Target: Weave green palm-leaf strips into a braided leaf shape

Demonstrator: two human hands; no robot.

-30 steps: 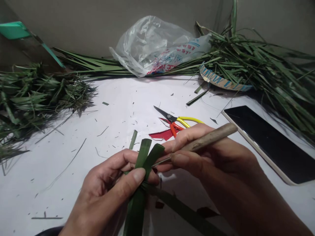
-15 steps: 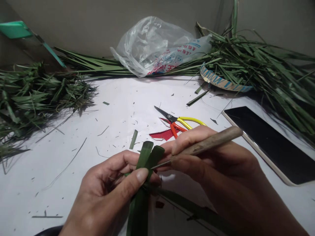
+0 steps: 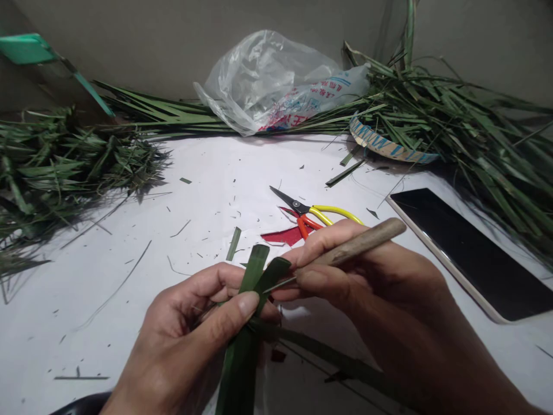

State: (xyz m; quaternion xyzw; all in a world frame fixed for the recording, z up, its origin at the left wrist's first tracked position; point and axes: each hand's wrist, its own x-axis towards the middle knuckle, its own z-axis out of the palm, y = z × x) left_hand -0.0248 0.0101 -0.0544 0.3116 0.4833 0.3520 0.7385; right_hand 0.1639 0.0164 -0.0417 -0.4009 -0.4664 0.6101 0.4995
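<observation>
Green leaf strips (image 3: 254, 268) cross one another at the front centre, pinched between the thumb and fingers of my left hand (image 3: 194, 325). Long ends of the strips hang down toward me and to the right. My right hand (image 3: 371, 288) grips an awl (image 3: 360, 245) by its wooden handle. The awl's thin metal shaft lies against the leaf strips beside my left thumb; whether its tip pierces them I cannot tell. Scissors (image 3: 298, 206) with yellow and red handles lie just beyond my right hand, next to a red scrap (image 3: 283, 236).
A phone (image 3: 470, 253) lies at the right. Leaf bundles stand at left (image 3: 64, 173) and right (image 3: 458, 115). A clear plastic bag (image 3: 276, 80) rests on long leaves at the back. Leaf clippings dot the white table (image 3: 129, 323).
The awl and my right hand have shifted slightly left, bringing the shaft closer in against the leaf strips. My left hand keeps its pinch.
</observation>
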